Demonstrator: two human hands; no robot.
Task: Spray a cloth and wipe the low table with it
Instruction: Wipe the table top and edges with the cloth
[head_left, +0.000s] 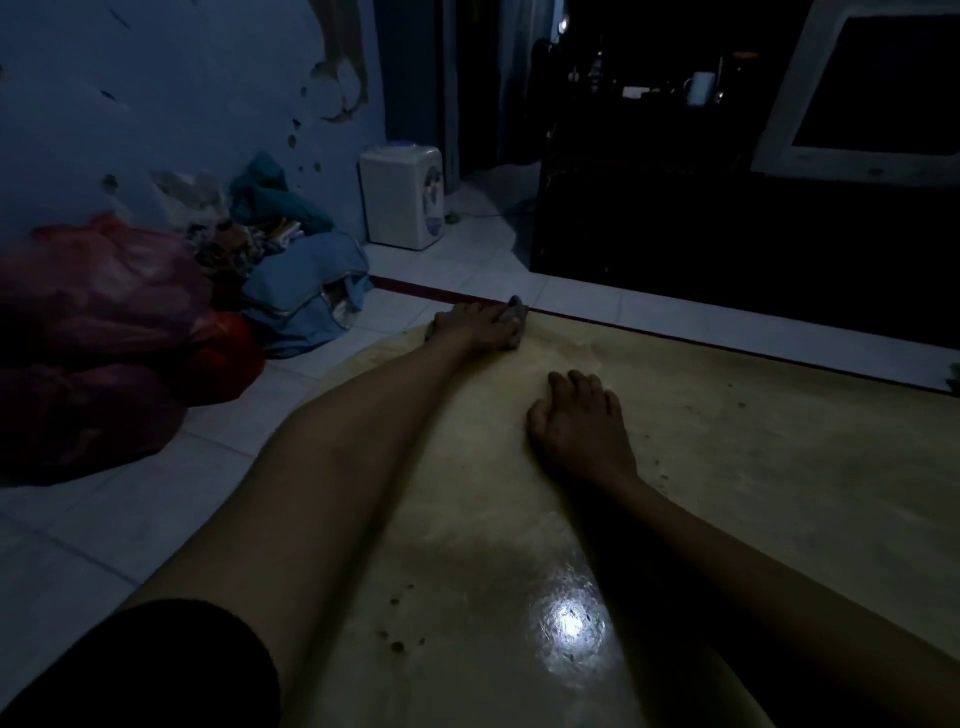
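The low table (753, 467) has a pale yellowish top with dark specks and a bright glare spot near me. My left hand (475, 325) reaches to the table's far left corner and presses a small dark cloth (517, 312) against the top; only the cloth's far edge shows past my fingers. My right hand (582, 421) rests on the middle of the table, palm down with fingers slightly curled, holding nothing. No spray bottle is in view.
The room is dim. Red plastic bags (104, 332) and a heap of blue cloth (306, 291) lie on the white tiled floor at left. A white water dispenser (402, 197) stands by the wall. A dark cabinet (727, 228) rises beyond the table's far edge.
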